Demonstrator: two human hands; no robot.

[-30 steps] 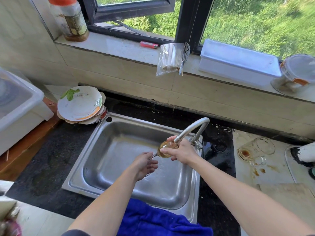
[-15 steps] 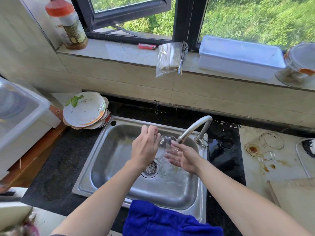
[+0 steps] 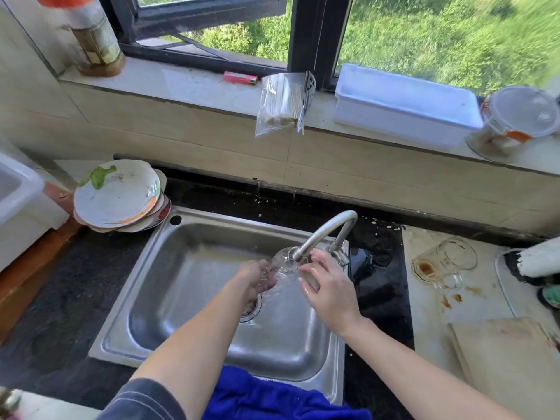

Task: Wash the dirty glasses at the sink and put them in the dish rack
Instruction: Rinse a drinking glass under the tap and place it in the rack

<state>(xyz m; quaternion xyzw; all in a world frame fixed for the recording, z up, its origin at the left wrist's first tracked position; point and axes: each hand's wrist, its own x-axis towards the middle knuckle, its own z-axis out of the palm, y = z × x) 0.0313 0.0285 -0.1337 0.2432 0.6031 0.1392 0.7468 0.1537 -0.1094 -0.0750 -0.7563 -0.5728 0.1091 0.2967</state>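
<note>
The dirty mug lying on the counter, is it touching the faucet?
Apart. The head view shows dark countertop between the glass mug and the faucet.

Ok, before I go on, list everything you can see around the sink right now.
glass: 1, clear, under the tap, between both hands
tap: 1, silver, sink's right rear
sink: 1, steel, centre
mug: 1, clear with brown stains, on its side on the right counter
plates: one stack, white, left of the sink
cloth: 1, blue, sink's front edge
tray: 1, white, windowsill
bag: 1, clear, windowsill
lighter: 1, red, windowsill
jar: 1, orange lid, windowsill's left end
left hand: grips the glass
right hand: touches the glass
</note>
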